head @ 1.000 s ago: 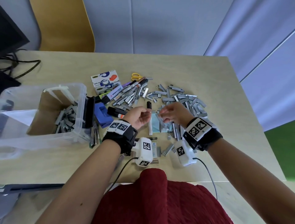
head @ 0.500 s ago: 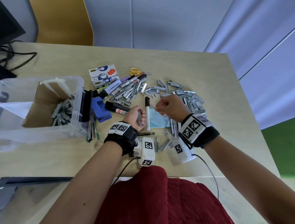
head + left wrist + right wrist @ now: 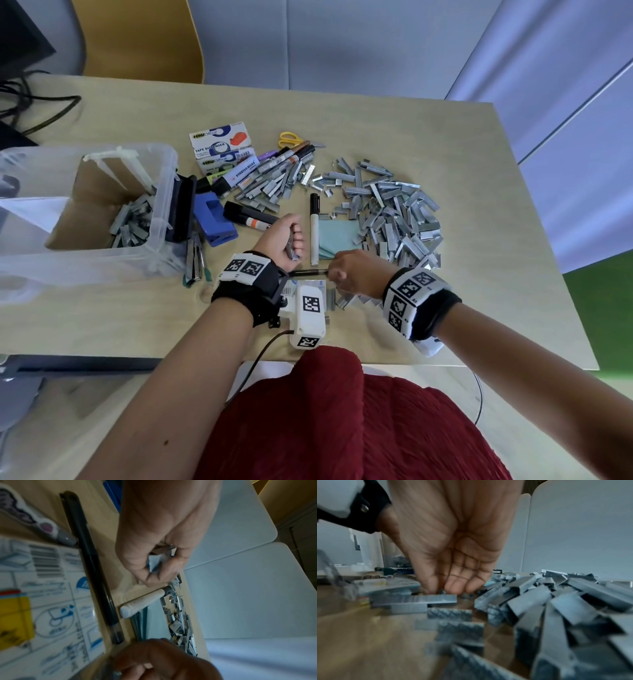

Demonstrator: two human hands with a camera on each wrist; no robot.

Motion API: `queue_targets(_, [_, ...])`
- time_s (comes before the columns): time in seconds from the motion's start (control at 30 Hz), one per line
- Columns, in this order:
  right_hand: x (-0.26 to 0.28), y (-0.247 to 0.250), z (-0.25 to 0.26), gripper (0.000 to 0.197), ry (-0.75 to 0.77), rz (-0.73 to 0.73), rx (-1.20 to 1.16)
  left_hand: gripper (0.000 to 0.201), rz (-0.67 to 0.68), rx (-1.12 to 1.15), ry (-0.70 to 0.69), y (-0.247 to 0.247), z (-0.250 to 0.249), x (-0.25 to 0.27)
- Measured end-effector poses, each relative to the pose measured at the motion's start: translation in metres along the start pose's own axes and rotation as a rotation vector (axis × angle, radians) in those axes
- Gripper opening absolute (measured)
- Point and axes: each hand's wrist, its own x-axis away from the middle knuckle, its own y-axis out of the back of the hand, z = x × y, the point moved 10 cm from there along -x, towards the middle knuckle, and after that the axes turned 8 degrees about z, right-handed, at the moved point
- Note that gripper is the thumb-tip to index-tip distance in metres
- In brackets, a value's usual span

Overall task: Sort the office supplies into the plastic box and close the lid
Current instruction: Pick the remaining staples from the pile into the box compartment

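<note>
1. Staples first: my left hand is curled into a fist round a small bundle of grey metal staple strips, palm turned toward the right, hovering just above the pale wooden table.
2. My right hand is down at the near edge of the big heap of loose grey staple strips. Its fingers point straight down with the tips together on a strip lying on the table; the right wrist view is blurred, so I cannot tell if the strip is lifted or only touched.
3. Between my hands lies a white marker with a black cap, running away from me, just beside a pale teal pad of paper. A thin black pen lies crosswise near both wrists.
4. Clear plastic box stands at the left of the table, open, with a brown cardboard liner and a pile of staple strips already inside. I cannot make out the lid clearly.
5. Beside the box: a blue hole punch, a black marker with an orange band, and a second heap of staple strips mixed with markers.
6. Farther back sit white tape dispenser cartons and yellow-handled scissors.
7. Left wrist view shows a printed card with a barcode flat on the table under my wrist.
</note>
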Motion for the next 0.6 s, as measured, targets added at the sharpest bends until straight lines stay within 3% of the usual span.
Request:
queue_targets(0.07, [0.002,0.007,-0.006,0.015,-0.031,-0.043,-0.023,0.041,-0.025,0.016,-0.001,0.005,0.002,0.001])
queue_targets(0.2, [0.015,0.046,-0.003,0.018,-0.013,-0.267,-0.174,0.038,-0.084,0.050,-0.010,0.009,0.009,0.007])
queue_targets(0.37, [0.022,0.076,0.025,0.019,0.088,-0.415,-0.225,0.034,-0.002,-0.026,0.096,-0.007,0.032,0.009])
queue_targets(0.5, [0.025,0.065,0.020,0.014,0.087,-0.381,-0.205,0.036,0.003,-0.127,0.104,-0.002,0.033,0.008])
queue_targets(0.6, [0.029,0.035,0.020,0.017,0.101,-0.207,-0.135,0.037,-0.049,-0.107,0.037,0.010,0.024,0.007])
